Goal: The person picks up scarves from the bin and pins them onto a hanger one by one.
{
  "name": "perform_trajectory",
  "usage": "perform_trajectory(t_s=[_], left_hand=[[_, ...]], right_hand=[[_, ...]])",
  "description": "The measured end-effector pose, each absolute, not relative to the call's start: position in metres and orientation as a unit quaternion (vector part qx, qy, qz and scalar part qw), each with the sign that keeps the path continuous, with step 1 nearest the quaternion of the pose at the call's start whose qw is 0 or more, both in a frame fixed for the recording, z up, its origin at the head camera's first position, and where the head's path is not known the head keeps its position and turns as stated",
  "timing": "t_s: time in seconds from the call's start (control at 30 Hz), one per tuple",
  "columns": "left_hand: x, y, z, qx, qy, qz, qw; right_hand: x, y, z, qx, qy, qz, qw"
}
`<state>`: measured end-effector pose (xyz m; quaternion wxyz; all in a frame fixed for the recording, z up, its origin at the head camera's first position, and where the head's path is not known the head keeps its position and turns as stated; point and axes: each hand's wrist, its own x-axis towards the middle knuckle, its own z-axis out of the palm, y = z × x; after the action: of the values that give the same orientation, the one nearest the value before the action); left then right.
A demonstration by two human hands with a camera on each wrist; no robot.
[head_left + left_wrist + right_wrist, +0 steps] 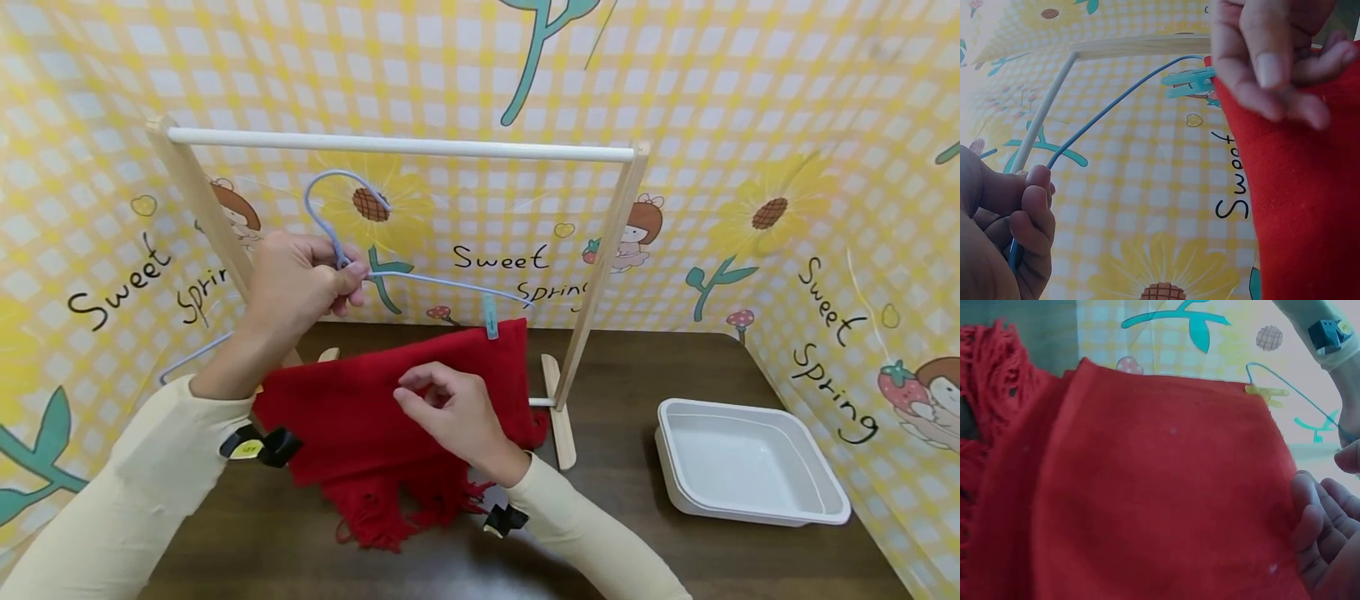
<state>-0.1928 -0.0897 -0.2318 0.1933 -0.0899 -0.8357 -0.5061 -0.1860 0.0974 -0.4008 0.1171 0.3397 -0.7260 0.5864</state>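
My left hand (pixel 300 279) grips a blue wire hanger (pixel 442 278) at the base of its hook and holds it up in front of the rack's bar. From the hanger hangs a folded red scarf (pixel 330 417) with a fringed lower edge. A teal clothespin (pixel 491 317) clips the scarf near one end of the hanger, and a yellow clothespin (pixel 1264 392) sits at the other end. My right hand (pixel 459 417) hovers in front of the scarf, its fingers loosely curled around nothing. Whether it touches the cloth I cannot tell.
A wooden rack with a white top bar (pixel 405 147) stands on the dark brown table (pixel 626 367), behind the scarf. To the right is a white plastic basin (pixel 750 462). Yellow checkered cloth (pixel 712 108) covers the surrounding walls.
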Motion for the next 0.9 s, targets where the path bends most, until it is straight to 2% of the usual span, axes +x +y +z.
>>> perform_trajectory(t_s=[0.17, 0.37, 0.63, 0.9], left_hand=[[-0.193, -0.091, -0.230, -0.089, -0.840, -0.497, 0.199], [-0.192, -0.093, -0.230, -0.087, -0.848, -0.486, 0.195], [-0.192, -0.102, -0.231, -0.090, -0.851, -0.484, 0.183], [-0.191, -0.106, -0.231, -0.083, -0.851, -0.487, 0.180]], right_hand=[[-0.189, 0.113, -0.411, 0.316, -0.713, 0.614, 0.122], [-0.192, 0.133, -0.421, 0.277, -0.704, 0.629, 0.181], [-0.199, 0.166, -0.431, 0.212, -0.695, 0.657, 0.200], [-0.206, 0.193, -0.434, 0.180, -0.696, 0.647, 0.252]])
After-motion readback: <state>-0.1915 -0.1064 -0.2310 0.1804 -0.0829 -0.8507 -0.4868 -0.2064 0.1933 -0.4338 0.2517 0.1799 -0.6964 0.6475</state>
